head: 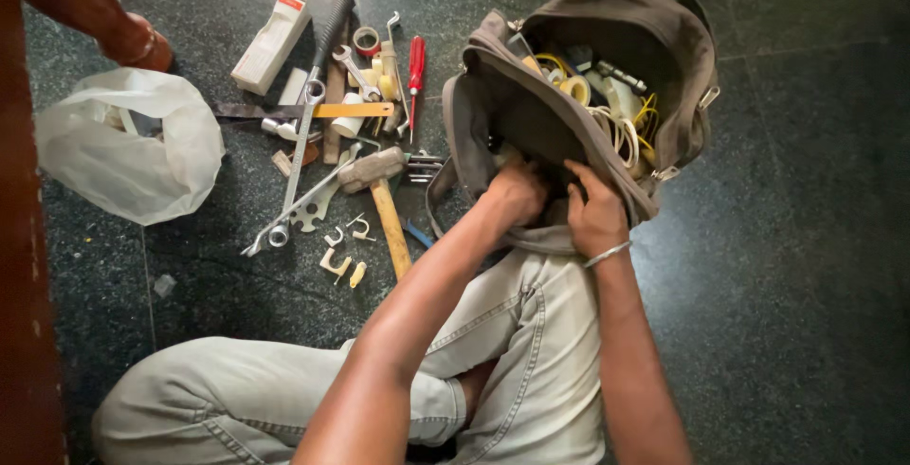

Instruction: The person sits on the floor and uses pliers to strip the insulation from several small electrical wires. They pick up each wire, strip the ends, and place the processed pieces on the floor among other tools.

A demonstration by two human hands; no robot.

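Both hands, left hand (515, 195) and right hand (595, 214), are pinching the soft, floppy bag (607, 57) by its near rim, probably heavy with cables, beside a hammer (377, 190).

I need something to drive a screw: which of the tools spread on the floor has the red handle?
The screwdriver, lying lengthwise beside the rolls of tape. The hammer has a pale wooden handle, and the spanners are bare metal.

We look steeply down from our head, close over our lap, facing the dark stone floor (806, 237) ahead. Ours is the only view.
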